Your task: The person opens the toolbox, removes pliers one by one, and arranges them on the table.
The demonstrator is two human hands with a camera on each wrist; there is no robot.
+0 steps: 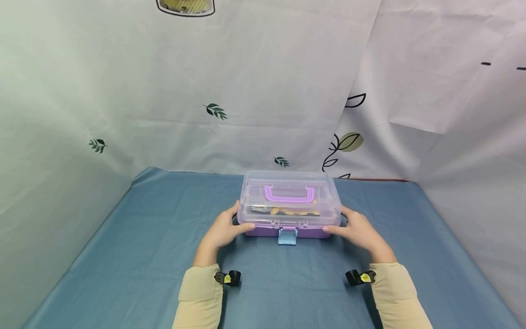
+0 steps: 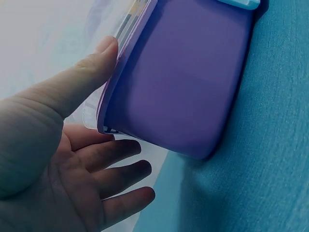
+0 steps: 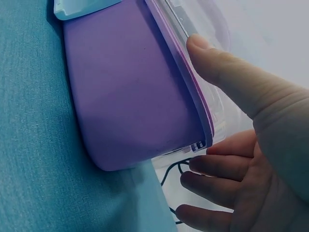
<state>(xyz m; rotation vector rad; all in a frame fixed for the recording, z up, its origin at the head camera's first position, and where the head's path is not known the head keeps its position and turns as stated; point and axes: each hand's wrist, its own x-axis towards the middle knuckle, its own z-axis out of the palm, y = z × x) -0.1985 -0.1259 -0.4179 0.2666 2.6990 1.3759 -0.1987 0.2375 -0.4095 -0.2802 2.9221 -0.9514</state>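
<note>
A storage box with a purple base (image 2: pixel 178 72) and a clear lid (image 1: pixel 289 219) sits on the blue cloth, lid down. On top lies a light purple carry handle (image 1: pixel 289 197). The light blue front latch (image 1: pixel 287 236) is flipped down, off the lid. My left hand (image 1: pixel 222 227) grips the lid's left end, thumb on the front rim and index finger at the side. At the right end my right hand (image 1: pixel 359 230) holds it the same way. The other fingers of both hands spread loosely beside the box. Yellow and dark items (image 1: pixel 287 212) show through the lid.
Blue cloth (image 1: pixel 164 237) covers the table around the box. Pale fabric with leaf prints (image 1: pixel 215 111) hangs behind and at both sides. Each sleeve carries a small black wrist camera, left camera (image 1: pixel 233 278) and right camera (image 1: pixel 353 277).
</note>
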